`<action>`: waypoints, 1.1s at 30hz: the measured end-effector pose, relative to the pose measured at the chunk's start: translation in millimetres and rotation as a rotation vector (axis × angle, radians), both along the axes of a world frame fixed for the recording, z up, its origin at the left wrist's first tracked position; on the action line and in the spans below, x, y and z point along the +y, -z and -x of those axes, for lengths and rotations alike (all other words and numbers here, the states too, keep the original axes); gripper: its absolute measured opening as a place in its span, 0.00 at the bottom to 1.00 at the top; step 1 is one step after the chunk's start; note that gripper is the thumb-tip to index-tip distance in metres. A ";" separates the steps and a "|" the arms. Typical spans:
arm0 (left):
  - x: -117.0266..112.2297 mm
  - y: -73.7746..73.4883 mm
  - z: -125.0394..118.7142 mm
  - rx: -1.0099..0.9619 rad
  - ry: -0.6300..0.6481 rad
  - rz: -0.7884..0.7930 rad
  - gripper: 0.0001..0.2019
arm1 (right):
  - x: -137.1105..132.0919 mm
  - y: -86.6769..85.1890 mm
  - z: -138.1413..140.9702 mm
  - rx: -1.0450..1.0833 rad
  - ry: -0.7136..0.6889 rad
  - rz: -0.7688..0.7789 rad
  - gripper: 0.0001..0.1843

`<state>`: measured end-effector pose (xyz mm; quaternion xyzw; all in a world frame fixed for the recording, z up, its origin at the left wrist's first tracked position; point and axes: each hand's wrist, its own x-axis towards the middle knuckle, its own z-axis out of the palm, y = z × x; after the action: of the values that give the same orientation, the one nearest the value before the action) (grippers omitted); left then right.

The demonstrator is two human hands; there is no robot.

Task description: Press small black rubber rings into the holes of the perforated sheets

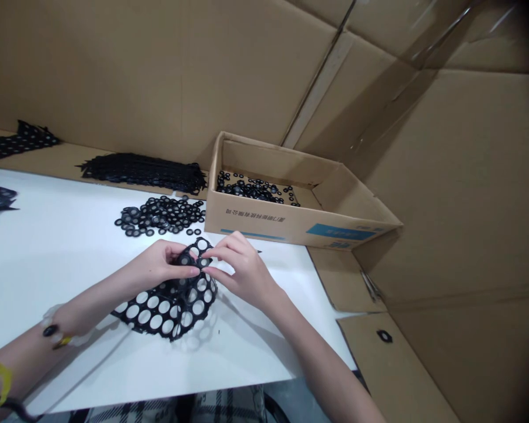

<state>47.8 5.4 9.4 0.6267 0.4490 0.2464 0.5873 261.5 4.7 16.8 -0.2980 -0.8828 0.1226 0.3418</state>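
While gathering the perforated black rubber web (167, 311) into a loose fold at centre, left hand (158, 265) curling around its upper edge, right hand (242, 271) pressing thumb and forefinger together at a hole's rim, pinching close and leaving the rest slack; any ring between the pads hidden. Loose black rings (158, 214) lying at 12 o'clock on the white sheet (57, 258), more rings (255, 189) filling a cardboard box (247, 226) at 1 o'clock, flat black webs (143, 172) stacking at 11 o'clock.

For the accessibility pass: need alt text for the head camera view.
Left hand and right hand pinch a black perforated sheet on a white table. Beyond it lie a pile of black rings and a cardboard box holding more rings.
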 end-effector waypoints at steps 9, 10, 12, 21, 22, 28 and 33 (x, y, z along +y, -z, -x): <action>-6.3 4.8 -5.8 0.095 0.028 -0.003 0.13 | -2.7 3.7 5.4 0.090 0.117 0.042 0.13; -7.1 5.3 -7.1 0.107 0.037 0.008 0.13 | -1.8 2.4 4.3 0.149 0.181 0.073 0.13; -8.0 6.6 -8.7 0.122 0.049 0.027 0.14 | 1.9 -0.1 0.5 0.274 0.314 0.154 0.12; -6.0 12.7 -7.4 0.084 0.086 -0.014 0.14 | 21.1 9.7 -18.5 -0.095 0.405 0.546 0.05; -6.4 12.6 -7.7 0.082 0.090 -0.013 0.13 | 21.0 12.1 -18.1 -0.175 0.391 0.571 0.06; -8.6 9.4 -10.1 0.061 0.158 -0.029 0.11 | 17.8 23.9 -1.0 0.097 0.241 0.456 0.17; -8.3 12.1 -8.9 0.084 0.158 -0.038 0.13 | 13.5 15.1 3.1 0.227 0.124 0.709 0.20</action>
<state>56.7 -2.9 -2.7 0.6809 0.4177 0.1814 0.5736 258.4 18.2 1.7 -0.4352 -0.7224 0.4319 0.3197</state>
